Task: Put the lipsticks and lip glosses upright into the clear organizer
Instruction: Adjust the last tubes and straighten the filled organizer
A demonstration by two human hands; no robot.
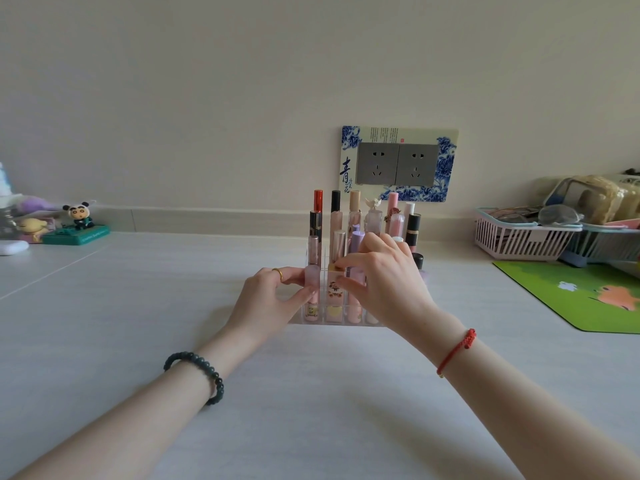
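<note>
Clear acrylic organizer, tubes upright: left hand grips its corner; right hand pinches pink square lipstick between both hands.

Soft, even daylight; faint shadows under the arms. Wide-angle bending at the edges; slightly soft focus throughout.

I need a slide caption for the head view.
Left hand pinches pink tube, right hand patterned lipstick, upright in clear organizer.
</note>
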